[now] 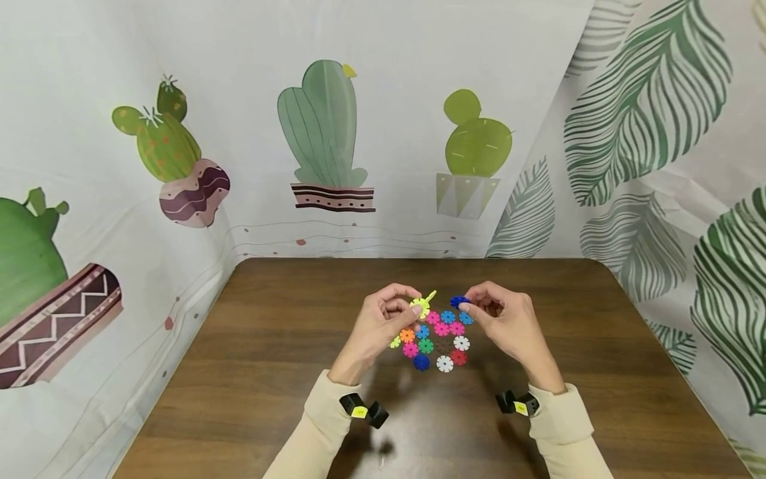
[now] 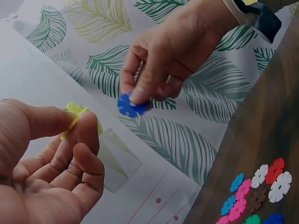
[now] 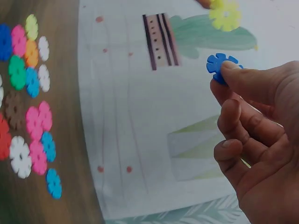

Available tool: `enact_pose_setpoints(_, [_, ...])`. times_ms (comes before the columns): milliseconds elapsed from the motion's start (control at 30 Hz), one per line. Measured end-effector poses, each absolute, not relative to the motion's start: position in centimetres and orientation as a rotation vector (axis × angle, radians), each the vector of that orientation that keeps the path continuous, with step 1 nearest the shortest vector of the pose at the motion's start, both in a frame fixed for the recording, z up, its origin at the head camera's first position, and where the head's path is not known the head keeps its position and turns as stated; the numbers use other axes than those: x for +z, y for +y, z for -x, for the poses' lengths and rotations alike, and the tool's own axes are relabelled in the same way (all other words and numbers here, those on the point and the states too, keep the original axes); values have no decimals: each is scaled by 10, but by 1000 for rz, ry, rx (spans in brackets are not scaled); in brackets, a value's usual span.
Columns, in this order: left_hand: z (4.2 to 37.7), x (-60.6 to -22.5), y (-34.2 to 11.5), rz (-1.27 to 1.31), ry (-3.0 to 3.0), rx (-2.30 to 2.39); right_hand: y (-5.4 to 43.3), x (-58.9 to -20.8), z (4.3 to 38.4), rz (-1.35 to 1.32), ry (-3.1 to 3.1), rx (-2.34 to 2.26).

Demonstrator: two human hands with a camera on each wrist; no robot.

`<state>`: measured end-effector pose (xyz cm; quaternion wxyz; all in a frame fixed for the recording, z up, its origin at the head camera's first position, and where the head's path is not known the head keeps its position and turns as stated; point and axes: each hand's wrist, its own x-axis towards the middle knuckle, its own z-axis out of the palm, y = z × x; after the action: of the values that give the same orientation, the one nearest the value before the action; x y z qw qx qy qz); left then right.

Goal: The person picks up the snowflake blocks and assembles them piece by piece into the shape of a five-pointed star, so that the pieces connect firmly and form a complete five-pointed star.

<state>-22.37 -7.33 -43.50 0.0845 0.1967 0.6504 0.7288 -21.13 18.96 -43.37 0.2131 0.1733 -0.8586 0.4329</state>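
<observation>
Between thumb and fingertips, my left hand [image 1: 381, 320] pinches a pair of yellow notched snowflake discs [image 1: 421, 307], one slotted crosswise into the other. My right hand [image 1: 505, 322] pinches a dark blue snowflake disc [image 1: 458, 302] by its edge, thumb on its face. Both hands are raised over the table, with a small gap between the blue disc and the yellow pair. In the right wrist view the blue disc [image 3: 216, 65] shows its notches, and the yellow discs [image 3: 225, 16] appear near the top edge.
Below the hands, loose discs lie flat on the brown wooden table [image 1: 257, 372]: pink, light blue, orange, a green disc [image 1: 425, 346], a brown disc [image 1: 443, 344], a red disc [image 1: 458, 358] and white ones. A patterned cloth [image 1: 407, 133] hangs behind the table.
</observation>
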Motion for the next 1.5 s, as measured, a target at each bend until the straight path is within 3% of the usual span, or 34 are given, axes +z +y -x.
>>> enact_pose_setpoints(633, [216,-428,-69,-576,1948,2123,172,-420,198,-678,-2291,1388])
enact_pose_setpoints(1500, [213,-426,-68,-599,1918,2110,168,-423,199,-750,-2176,1464])
